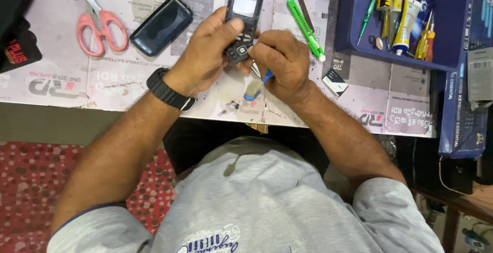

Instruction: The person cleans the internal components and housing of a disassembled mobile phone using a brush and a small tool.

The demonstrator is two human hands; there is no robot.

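Observation:
My left hand (208, 50), with a black watch on the wrist, grips a small black keypad phone (245, 4) from the left side, thumb on its keypad edge. Pinched in my right hand (282, 63) is a small tool with a blue handle (267, 76), its tip at the phone's lower end. Both hands meet above the paper-covered table (118, 86), near its front edge. Just under the hands lie a small brush (251, 94) and some tiny parts (228, 108).
Pink-handled scissors (100, 27) and a dark blue phone cover (160, 25) lie at the left. A green utility knife (305, 29) lies right of the phone. A blue tray (411, 52) at the right holds screwdrivers and a glue tube. A blue box (462, 109) stands at far right.

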